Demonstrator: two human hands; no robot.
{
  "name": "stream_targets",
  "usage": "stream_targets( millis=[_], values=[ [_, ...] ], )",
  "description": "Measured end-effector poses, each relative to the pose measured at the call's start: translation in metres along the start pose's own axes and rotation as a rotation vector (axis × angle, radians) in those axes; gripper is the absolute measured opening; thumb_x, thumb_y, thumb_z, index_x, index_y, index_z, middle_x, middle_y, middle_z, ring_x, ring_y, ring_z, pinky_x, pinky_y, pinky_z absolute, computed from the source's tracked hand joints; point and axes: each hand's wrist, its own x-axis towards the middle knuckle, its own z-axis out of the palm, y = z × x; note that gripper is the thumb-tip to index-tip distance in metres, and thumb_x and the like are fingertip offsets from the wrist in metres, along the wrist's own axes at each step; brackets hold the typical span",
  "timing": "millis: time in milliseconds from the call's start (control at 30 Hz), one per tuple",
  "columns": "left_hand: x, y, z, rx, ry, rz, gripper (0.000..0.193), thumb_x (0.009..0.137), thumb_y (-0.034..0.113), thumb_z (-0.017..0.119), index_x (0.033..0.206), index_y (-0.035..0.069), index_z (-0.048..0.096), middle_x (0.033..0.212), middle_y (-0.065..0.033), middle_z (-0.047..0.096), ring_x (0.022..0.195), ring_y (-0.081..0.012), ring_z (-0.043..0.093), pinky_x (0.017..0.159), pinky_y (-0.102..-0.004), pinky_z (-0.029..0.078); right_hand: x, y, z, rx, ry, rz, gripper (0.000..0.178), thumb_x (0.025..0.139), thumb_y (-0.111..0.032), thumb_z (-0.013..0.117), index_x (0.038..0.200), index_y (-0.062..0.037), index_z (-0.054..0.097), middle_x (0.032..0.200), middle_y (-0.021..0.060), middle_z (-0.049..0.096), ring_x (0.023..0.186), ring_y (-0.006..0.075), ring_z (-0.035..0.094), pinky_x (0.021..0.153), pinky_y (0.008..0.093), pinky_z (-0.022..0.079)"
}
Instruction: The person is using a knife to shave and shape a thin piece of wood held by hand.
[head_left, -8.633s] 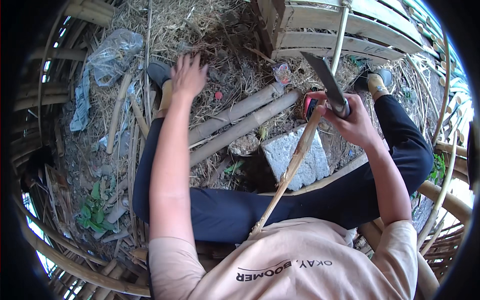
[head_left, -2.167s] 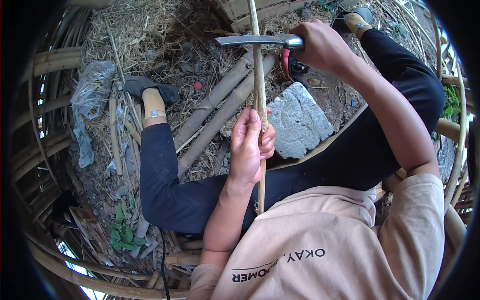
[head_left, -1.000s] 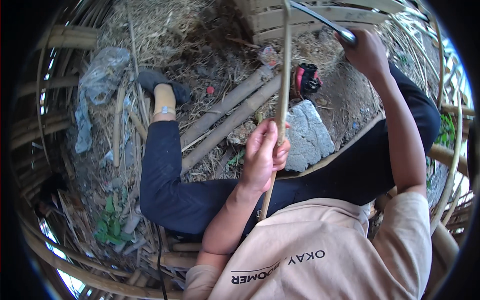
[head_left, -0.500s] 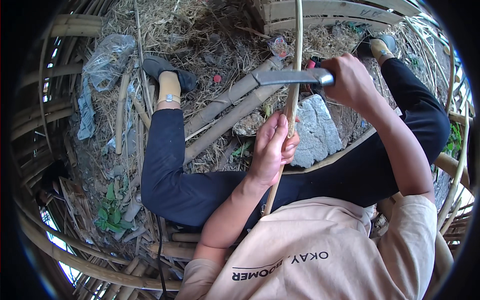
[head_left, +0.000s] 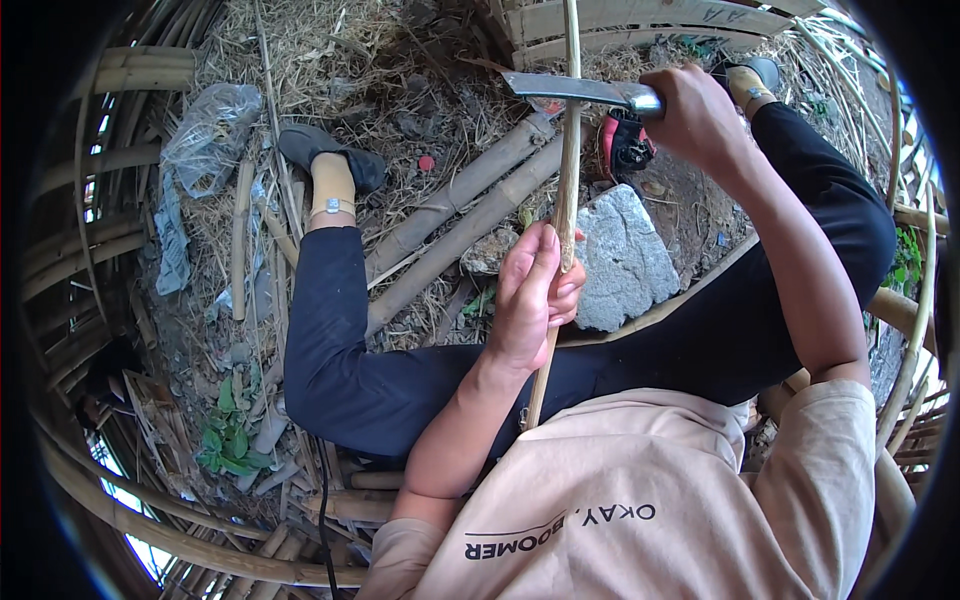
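My left hand (head_left: 535, 295) is closed round a long, thin bamboo strip (head_left: 569, 170), which runs from my lap away past the top of the view. In my right hand (head_left: 695, 115) is the handle of a machete (head_left: 585, 90) with a broad grey blade. Its blade lies across the strip, well beyond my left hand, with the tip pointing left. Under the strip and beside my left hand sits a large pale stone (head_left: 628, 262). The far end of the strip is out of view.
Two bamboo poles (head_left: 455, 205) lie on straw-strewn ground left of the stone. A red and black object (head_left: 627, 148) sits beyond it. A clear plastic bag (head_left: 213, 138) lies at far left. Wooden slats (head_left: 640, 22) stand at the back, and bamboo fencing (head_left: 190, 530) curves round the left.
The machete has moved farther away from me along the strip, with my right hand. The strip and my left hand have shifted slightly left. The red and black object has come into fuller view.
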Motion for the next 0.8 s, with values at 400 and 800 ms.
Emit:
stream_targets(
  millis=[400, 800],
  values=[
    [0.002, 0.0, -0.004, -0.039, -0.01, -0.004, 0.039, 0.11, 0.04, 0.035, 0.121, 0.007, 0.053, 0.065, 0.0043, 0.038, 0.045, -0.0007, 0.026, 0.038, -0.0168, 0.024, -0.027, -0.04, 0.001, 0.125, -0.208, -0.133, 0.012, 0.066, -0.01, 0.069, 0.075, -0.0022, 0.068, 0.066, 0.0188, 0.066, 0.063, 0.0388, 0.067, 0.063, 0.0477, 0.055],
    [0.001, -0.001, -0.001, -0.006, -0.015, -0.008, 0.029, 0.111, 0.034, 0.034, 0.113, 0.009, 0.05, 0.061, 0.0071, 0.032, 0.044, 0.0003, 0.022, 0.037, -0.0176, 0.02, 0.01, 0.041, 0.009, -0.128, 0.129, 0.158, 0.019, 0.081, -0.012, 0.068, 0.097, -0.0016, 0.073, 0.082, 0.0222, 0.07, 0.079, 0.0386, 0.071, 0.077, 0.0493, 0.056]
  ],
)
